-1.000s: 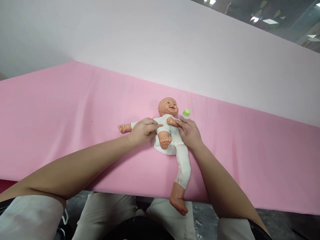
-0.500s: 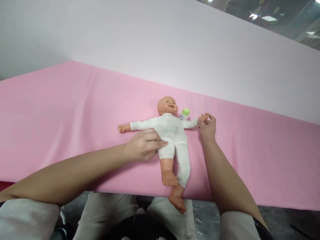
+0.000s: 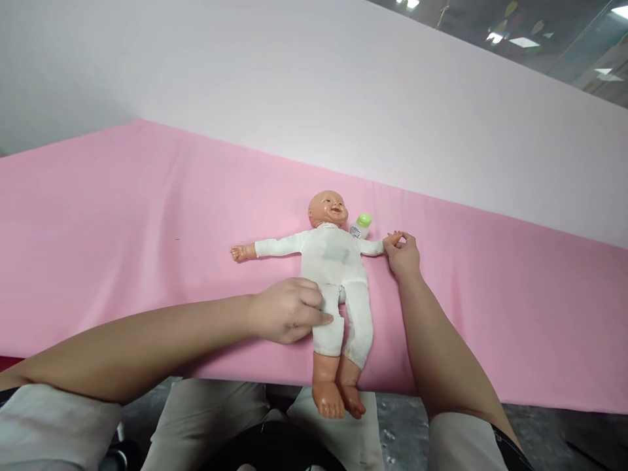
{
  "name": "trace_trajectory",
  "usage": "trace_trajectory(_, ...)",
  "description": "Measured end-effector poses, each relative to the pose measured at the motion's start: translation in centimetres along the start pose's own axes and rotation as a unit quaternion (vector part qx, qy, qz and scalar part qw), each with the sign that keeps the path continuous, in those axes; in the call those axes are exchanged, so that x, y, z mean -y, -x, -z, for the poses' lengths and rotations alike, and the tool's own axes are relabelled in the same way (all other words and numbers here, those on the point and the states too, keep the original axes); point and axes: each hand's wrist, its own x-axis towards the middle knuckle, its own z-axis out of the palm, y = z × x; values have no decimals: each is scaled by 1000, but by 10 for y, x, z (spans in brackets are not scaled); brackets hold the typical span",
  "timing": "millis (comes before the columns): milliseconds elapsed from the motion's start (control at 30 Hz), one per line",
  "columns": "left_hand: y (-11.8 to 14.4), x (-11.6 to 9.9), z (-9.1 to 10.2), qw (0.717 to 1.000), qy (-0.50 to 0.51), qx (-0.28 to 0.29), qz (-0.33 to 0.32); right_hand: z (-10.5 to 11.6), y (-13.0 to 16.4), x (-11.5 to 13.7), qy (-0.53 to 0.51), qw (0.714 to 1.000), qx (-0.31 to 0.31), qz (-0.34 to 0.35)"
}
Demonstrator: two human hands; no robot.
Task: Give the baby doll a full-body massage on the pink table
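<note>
A baby doll with a white cloth body and plastic head, hands and feet lies on its back on the pink-covered table. Fingers of my left hand are closed around the doll's leg on the left, at the thigh. At the other side, my right hand pinches the doll's small plastic hand, with that arm stretched out sideways. Both doll legs point towards me, and the feet hang past the table's front edge. Beside the doll's head lies a small clear bottle with a green cap.
A white wall panel rises behind the table. My lap is under the table's front edge, close to the doll's feet. A reflective dark surface with lights shows at the top right.
My left hand has moved down towards me with the doll's leg, which has gone from bent up to straight. My right hand has lowered slightly, still on the doll's hand.
</note>
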Motion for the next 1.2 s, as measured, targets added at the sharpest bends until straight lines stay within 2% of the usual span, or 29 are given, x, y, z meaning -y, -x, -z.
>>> trace_trajectory(67,1,4,4,999,-9,-37,18,-4,9,11,-46,998,-21,28)
trace_trajectory(167,4,17,11,992,-50,-89,73,-14,30,32,-80,989,-37,121)
trace_trajectory(267,10,36,13,978,-107,-130,124,-27,52,47,-29,976,9,215)
trace_trajectory(333,14,51,11,970,-134,-142,147,-34,63,52,23,954,52,296)
trace_trajectory(433,19,68,8,964,-154,-129,173,-40,70,56,98,908,113,391)
trace_trajectory(500,21,74,7,964,-155,-108,185,-39,71,58,127,896,138,403)
trace_trajectory(600,21,74,9,965,-152,-105,184,-36,70,60,116,900,151,392)
trace_trajectory(667,20,68,9,967,-144,-112,179,-34,68,59,92,917,142,362)
trace_trajectory(767,17,56,10,970,-133,-116,168,-31,62,54,52,953,117,273)
trace_trajectory(900,12,35,11,982,-126,-96,105,-24,47,40,-10,985,76,154)
trace_trajectory(1100,1,-1,10,995,-84,-42,39,-9,16,11,-86,993,17,84)
trace_trajectory(1200,-1,-12,4,997,-71,7,32,-2,4,0,-18,1000,1,24)
